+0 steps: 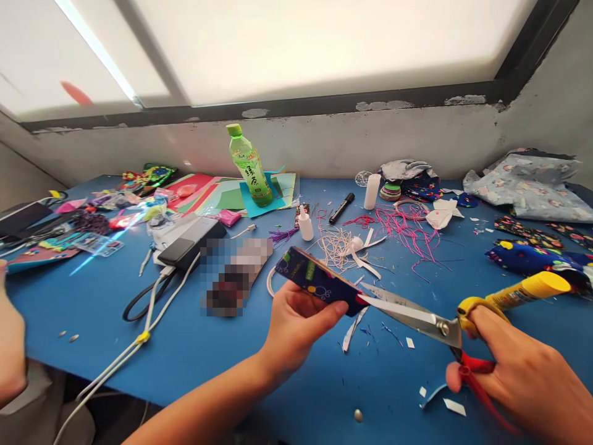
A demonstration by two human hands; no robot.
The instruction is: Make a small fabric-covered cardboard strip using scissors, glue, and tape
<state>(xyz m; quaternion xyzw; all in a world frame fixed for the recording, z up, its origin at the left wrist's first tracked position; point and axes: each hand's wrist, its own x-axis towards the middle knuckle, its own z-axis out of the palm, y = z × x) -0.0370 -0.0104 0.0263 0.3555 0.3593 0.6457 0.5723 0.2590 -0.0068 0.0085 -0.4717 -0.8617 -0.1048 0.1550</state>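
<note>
Left fingers [332,317] pinch a dark-blue patterned piece [308,277] above the blue bench [208,358], right fingers [485,326] grip scissors [445,327] by yellow and red handles, parted blades [401,310] at the piece's right-hand end, small white nozzle bottle [306,227] and tangled cords [334,250] beyond, green-capped drink bottle [252,170] farther back.

dark characters "绿茶" on the green bottle [252,170], lettering on the yellow glue stick [525,292] illegible

Bright backlight enters through the window [333,43], which appears washed out. Diagonal flare streaks and a reddish ghost spot [76,93] mark the left. Pixelation obscures one central patch [231,281]. Edges show wide-angle stretching.
</note>
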